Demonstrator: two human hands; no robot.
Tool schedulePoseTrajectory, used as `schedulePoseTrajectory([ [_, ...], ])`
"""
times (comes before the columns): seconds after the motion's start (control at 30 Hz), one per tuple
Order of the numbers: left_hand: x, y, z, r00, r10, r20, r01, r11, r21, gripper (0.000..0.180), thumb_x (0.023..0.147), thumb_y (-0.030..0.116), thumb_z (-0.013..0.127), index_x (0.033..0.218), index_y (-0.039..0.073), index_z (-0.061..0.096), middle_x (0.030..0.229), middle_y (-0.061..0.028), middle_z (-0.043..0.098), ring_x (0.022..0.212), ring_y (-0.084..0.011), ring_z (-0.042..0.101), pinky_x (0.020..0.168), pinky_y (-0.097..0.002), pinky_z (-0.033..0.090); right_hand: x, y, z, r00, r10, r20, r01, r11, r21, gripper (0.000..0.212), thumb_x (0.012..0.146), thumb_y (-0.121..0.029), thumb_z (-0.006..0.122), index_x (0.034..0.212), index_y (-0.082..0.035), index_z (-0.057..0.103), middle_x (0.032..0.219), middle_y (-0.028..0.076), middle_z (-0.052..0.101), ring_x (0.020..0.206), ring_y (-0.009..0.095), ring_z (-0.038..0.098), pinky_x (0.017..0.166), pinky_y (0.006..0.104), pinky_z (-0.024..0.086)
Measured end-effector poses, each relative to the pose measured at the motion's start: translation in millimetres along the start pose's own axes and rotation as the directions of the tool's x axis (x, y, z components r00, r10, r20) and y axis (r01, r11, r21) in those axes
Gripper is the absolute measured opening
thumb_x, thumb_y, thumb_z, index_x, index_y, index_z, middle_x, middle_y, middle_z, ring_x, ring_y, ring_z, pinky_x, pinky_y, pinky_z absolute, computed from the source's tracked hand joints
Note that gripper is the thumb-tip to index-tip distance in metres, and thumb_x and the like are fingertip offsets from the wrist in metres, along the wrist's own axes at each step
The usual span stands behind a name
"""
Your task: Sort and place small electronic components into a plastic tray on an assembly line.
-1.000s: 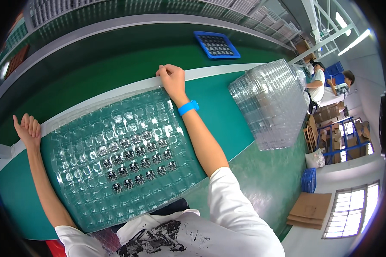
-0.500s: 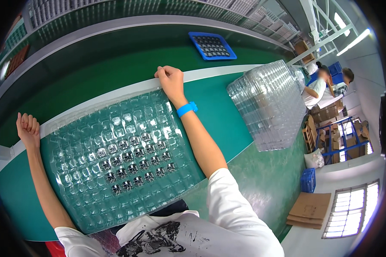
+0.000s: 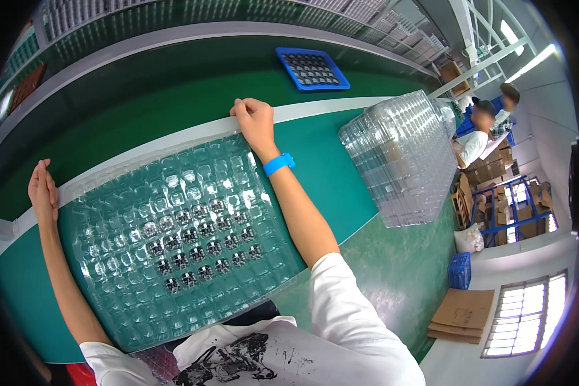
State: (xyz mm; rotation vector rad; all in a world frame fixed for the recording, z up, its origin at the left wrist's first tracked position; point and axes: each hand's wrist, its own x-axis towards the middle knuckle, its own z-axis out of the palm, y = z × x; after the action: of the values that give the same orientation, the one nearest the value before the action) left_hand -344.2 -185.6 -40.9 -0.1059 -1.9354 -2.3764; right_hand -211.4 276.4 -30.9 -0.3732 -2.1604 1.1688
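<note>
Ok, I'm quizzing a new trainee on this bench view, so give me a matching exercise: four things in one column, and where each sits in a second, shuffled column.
Things:
1. clear blister tray
2. stack of clear trays
3. blue tray
4. blue wristband

Places:
A. on the right forearm
B. far side of the belt, top of view
C. between the left hand and right hand
D. on the bench to the person's right

Pairs: 1-C, 2-D, 3-B, 4-A

Clear blister tray (image 3: 174, 231); green table (image 3: 341, 180); blue wristband (image 3: 279, 163); blue crate (image 3: 312, 68).
</note>
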Motion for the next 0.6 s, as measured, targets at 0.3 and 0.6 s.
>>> schedulePoseTrajectory([
  [0.3,0.9,0.8,0.3,0.996,-0.086,-0.02,0.081,0.981,-0.175,0.05,0.101,0.041,0.045,0.061,0.016,0.029,0.049,0.0036,0.023,0.033,-0.0067,0.017,0.029,-0.0239,0.014,0.2,3.1,3.4,1.0,-0.023,0.008,0.023,0.999,-0.048,0.028,0.088,-0.016,0.058,0.071,0.004,0.068,0.06,0.011,0.063,0.054,0.015,0.056,0.053,0.0299,0.043],
  [0.6,4.4,-3.0,-2.4,0.995,-0.095,0.012,0.095,0.963,-0.253,0.051,0.102,0.043,0.039,0.061,0.014,0.03,0.047,0.0025,0.023,0.031,-0.0084,0.016,0.026,-0.0238,0.013,1.5,5.0,3.0,0.999,-0.04,-0.028,0.04,0.999,-0.006,0.029,0.086,-0.019,0.059,0.07,0.003,0.066,0.059,0.014,0.06,0.054,0.024,0.055,0.053,0.0353,0.042],
])
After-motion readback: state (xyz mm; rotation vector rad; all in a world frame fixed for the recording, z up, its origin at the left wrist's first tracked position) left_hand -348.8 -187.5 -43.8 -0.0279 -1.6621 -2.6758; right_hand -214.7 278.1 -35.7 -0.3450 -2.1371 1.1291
